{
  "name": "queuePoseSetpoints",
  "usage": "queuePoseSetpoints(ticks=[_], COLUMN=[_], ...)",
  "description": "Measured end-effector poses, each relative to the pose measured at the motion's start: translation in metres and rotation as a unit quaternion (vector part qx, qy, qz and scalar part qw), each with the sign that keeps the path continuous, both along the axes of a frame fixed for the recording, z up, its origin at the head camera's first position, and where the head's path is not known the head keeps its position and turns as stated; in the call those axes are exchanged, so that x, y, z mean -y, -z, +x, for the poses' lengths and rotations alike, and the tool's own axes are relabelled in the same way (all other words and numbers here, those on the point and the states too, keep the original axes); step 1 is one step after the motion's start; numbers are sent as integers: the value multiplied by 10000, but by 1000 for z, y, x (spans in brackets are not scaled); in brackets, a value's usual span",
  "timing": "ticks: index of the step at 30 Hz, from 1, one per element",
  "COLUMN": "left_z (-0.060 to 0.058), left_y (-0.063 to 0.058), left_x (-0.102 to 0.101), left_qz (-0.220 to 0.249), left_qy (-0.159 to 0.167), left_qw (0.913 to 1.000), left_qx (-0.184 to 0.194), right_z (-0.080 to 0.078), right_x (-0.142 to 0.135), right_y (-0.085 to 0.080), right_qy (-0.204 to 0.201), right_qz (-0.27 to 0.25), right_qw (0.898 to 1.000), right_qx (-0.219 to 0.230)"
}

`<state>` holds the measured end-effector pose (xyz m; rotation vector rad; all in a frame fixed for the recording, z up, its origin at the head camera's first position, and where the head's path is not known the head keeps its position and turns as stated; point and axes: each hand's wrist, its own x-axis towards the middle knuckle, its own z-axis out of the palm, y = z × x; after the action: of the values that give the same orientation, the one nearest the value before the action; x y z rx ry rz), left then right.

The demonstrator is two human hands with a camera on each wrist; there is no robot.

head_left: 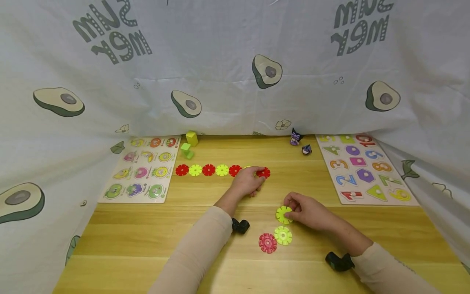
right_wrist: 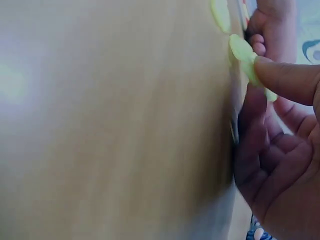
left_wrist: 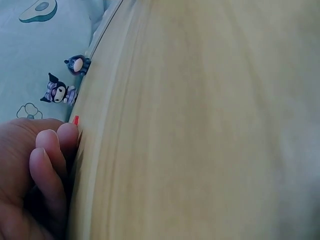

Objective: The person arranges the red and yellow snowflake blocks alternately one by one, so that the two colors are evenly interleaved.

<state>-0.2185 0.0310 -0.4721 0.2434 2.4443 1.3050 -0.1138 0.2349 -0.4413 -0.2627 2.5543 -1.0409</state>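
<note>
A row of notched plastic discs, red and yellow-green by turns, runs across the table; a red disc [head_left: 182, 170] is at its left end. At the right end, my left hand [head_left: 247, 181] pinches a red notched disc [head_left: 265, 173] between thumb and index finger. Only a sliver of that red disc [left_wrist: 76, 120] shows in the left wrist view, and the hand partly covers a yellow-green disc beside it. My right hand [head_left: 310, 210] pinches a yellow-green notched disc [head_left: 282, 214] by its edge. Just below lie a loose yellow-green disc [head_left: 283, 235] and a red one [head_left: 267, 243].
A fruit puzzle board [head_left: 137, 171] lies at the left and a number puzzle board [head_left: 367, 173] at the right. Green blocks [head_left: 191, 139] and two small figurines [head_left: 295, 137] stand at the back, before a hanging avocado-print cloth [head_left: 227, 73].
</note>
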Motion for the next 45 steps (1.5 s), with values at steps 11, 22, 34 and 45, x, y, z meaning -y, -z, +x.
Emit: queuePoseSetpoints(ticks=[11,22,34,45], left_z=[-1,0,1,0], left_y=[1,-1,-3,-4], left_x=[-2,0,-1,1], left_qz=[-92,102,-21,110], left_qy=[-47,-50,-31,105], left_qw=[9999,9999,9999,9998], left_qx=[78,72,108,134], right_z=[-57,-109,-111,-65], right_x=[-2,-3,-5,1], right_y=[-4,-5,4,-3], right_qy=[897,655,609,348], right_qz=[-400,738,904,325], right_qw=[9951,9951,9939,9970], right_qx=[-86,-7,-160,-617])
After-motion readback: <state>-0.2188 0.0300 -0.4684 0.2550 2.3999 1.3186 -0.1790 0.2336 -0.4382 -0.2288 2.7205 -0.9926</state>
